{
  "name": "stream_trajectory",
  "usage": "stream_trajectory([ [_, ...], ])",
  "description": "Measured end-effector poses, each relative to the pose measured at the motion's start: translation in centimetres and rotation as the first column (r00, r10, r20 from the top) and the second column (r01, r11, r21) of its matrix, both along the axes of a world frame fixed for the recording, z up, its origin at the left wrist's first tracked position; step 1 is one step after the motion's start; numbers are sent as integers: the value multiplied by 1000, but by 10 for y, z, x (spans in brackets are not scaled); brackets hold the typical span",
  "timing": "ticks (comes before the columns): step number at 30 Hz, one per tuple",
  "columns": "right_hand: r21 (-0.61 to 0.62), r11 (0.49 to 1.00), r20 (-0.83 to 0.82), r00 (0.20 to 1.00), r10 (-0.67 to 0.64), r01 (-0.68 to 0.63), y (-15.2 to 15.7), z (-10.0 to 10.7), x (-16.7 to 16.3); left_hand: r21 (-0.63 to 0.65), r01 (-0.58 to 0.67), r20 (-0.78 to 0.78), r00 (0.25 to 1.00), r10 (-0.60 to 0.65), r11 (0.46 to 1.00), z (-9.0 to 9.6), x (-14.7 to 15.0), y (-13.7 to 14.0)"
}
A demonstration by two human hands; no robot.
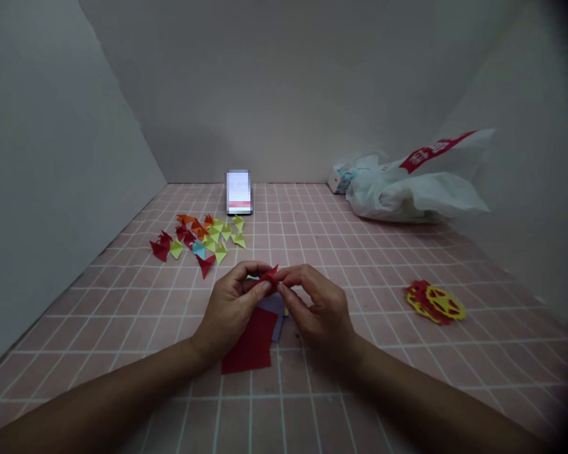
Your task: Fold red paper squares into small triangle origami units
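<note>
Between my two hands is a small red folded paper piece [269, 276], with pointed tips showing above the fingers. My left hand [234, 306] pinches it from the left, thumb in front and fingers behind. From the other side, my right hand [319, 309] grips its right end between thumb and forefinger. Below them lies a flat red paper sheet [250, 343], partly covered by the left hand and wrist. A pale lilac paper [278, 325] shows from beneath that sheet, and a bit of yellow peeks out beside it, mostly hidden.
Several folded paper birds [211, 243] in red, orange, yellow and blue stand at the back left. A lit phone [239, 192] is upright behind them. Red and yellow cut-out shapes [436, 304] lie at the right. A white plastic bag [407, 192] and a small box [339, 180] sit at the back right.
</note>
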State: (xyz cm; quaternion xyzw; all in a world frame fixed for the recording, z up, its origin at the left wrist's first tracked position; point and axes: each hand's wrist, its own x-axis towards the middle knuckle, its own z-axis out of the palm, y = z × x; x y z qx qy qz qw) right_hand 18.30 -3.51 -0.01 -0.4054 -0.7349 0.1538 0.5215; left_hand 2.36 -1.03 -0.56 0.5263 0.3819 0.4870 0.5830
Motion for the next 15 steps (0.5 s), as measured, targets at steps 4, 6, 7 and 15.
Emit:
stream_trajectory([
  [4, 1, 1000, -22, 1000, -3, 3, -3, 3, -2, 21, -4, 14, 1000, 4, 1000, 2, 1, -2],
  [6, 4, 1000, -25, 1000, 9, -8, -5, 4, -2, 22, -7, 0, 1000, 7, 1000, 4, 1, -3],
  [7, -2, 1000, -31, 999, 9, -9, -5, 4, -2, 23, -8, -11, 1000, 8, 1000, 4, 1, -3],
  [15, -171, 985, -137, 990, -32, 8, 0, 3, 0, 26, -14, -37, 999, 15, 1000, 6, 2, -5],
])
